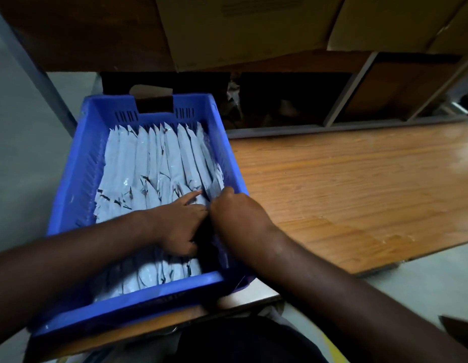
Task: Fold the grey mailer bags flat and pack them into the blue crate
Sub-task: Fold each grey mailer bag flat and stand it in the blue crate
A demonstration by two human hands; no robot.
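The blue crate (pixel 78 179) sits on the left end of a wooden table and holds several folded grey mailer bags (pixel 154 158) standing on edge in a row. My left hand (pixel 177 226) lies inside the crate with straight fingers pressing the bags toward the left. My right hand (pixel 235 213) reaches in at the crate's right wall, its fingers curled down between the last bags (pixel 214 176) and the wall. The fingertips are hidden, so what they hold is unclear.
The wooden table top (pixel 358 184) stretches to the right of the crate. Large cardboard boxes (pixel 240 27) stand behind, with a dark shelf opening (pixel 293 100) below them. A grey floor (pixel 23 153) shows on the left.
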